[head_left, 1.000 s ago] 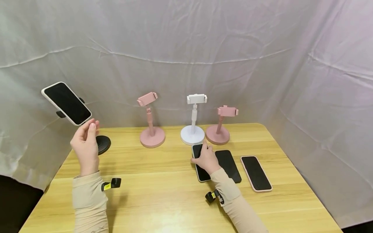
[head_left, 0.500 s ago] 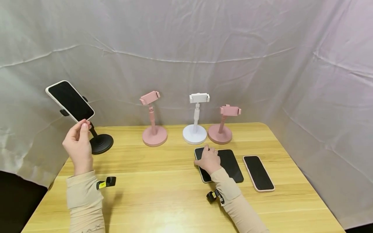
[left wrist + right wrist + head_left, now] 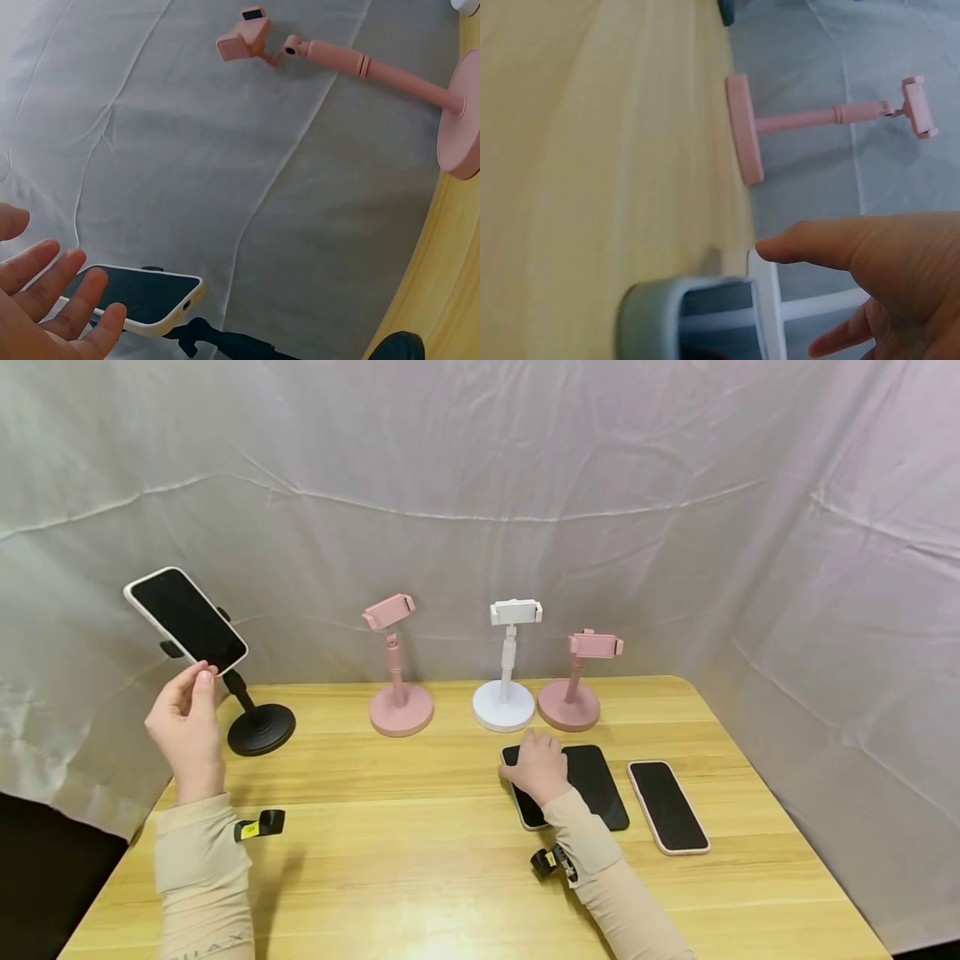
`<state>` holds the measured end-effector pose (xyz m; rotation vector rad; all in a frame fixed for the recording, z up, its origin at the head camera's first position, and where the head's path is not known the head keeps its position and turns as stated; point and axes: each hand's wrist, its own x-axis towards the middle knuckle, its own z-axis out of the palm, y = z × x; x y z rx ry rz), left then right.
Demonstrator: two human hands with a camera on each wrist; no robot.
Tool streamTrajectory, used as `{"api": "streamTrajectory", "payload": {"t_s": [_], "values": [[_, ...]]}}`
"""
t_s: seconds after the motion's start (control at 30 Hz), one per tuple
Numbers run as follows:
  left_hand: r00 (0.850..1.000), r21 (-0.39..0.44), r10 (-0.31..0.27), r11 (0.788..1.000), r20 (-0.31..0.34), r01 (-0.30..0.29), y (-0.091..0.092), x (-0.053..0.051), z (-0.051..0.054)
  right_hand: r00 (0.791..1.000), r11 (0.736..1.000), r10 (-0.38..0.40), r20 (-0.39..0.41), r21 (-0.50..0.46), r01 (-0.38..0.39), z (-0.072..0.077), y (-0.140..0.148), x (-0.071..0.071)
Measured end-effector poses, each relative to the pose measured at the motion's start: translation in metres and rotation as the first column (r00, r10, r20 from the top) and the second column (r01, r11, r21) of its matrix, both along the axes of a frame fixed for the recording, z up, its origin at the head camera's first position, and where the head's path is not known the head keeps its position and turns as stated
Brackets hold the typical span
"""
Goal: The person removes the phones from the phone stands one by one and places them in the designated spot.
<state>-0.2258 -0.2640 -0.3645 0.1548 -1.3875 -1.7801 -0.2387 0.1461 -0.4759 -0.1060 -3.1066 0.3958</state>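
Observation:
My left hand [image 3: 187, 724] is at the lower corner of a white-cased phone [image 3: 187, 620], which tilts in the clamp of a black stand [image 3: 261, 729]. In the left wrist view its fingers [image 3: 71, 292] are spread in front of the phone, not curled round it. My right hand [image 3: 538, 766] lies over a phone with a pale grey-green case [image 3: 531, 814] on the table; the hand covers much of its screen. The right thumb [image 3: 802, 244] stretches out straight by that phone's left edge; whether it touches is unclear. Beside this phone lies a black one [image 3: 596, 785].
A pink stand [image 3: 401, 708], a white stand [image 3: 504, 706] and a lower pink stand [image 3: 568, 704] line the back of the wooden table [image 3: 390, 860], their clamps holding nothing. At the right lies a pink-cased phone [image 3: 669, 806]. Grey cloth [image 3: 442, 460] hangs behind.
My left hand has moved left along the mounted phone's lower end, uncovering the black stand's base. The grey-green phone's top end has come slightly lower, my right hand staying over it. The view shifts a little.

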Motion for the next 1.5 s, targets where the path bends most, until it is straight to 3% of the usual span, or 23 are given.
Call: {"api": "streamTrajectory", "payload": {"t_s": [0.27, 0.47, 0.8, 1.1, 1.37, 1.5], "values": [[0.983, -0.13, 0.142, 0.983, 0.114, -0.127, -0.014, -0.006, 0.002, 0.989, 0.996, 0.079, -0.125, -0.029, -0.083, 0.011, -0.019, 0.001], [0.966, -0.16, 0.181, 0.975, 0.182, -0.153, -0.024, -0.014, 0.004, 0.965, 0.989, 0.136, -0.225, -0.029, -0.146, 0.013, -0.037, -0.005], [0.929, -0.18, 0.226, 0.967, 0.294, -0.178, -0.045, -0.032, 0.008, 0.923, 0.938, 0.22, -0.316, -0.19, -0.289, 0.025, -0.066, -0.01], [0.938, -0.085, 0.157, 0.987, 0.307, -0.137, -0.054, -0.05, 0.013, 0.872, 0.89, 0.3, -0.386, -0.217, -0.402, 0.04, -0.091, -0.016], [0.907, -0.171, 0.193, 0.976, 0.373, -0.137, -0.064, -0.064, 0.008, 0.848, 0.827, 0.36, -0.388, -0.288, -0.483, 0.056, -0.111, -0.018], [0.928, -0.124, 0.156, 0.985, 0.339, -0.121, -0.067, -0.067, 0.007, 0.837, 0.809, 0.383, -0.39, -0.296, -0.508, 0.063, -0.122, -0.017]]}}
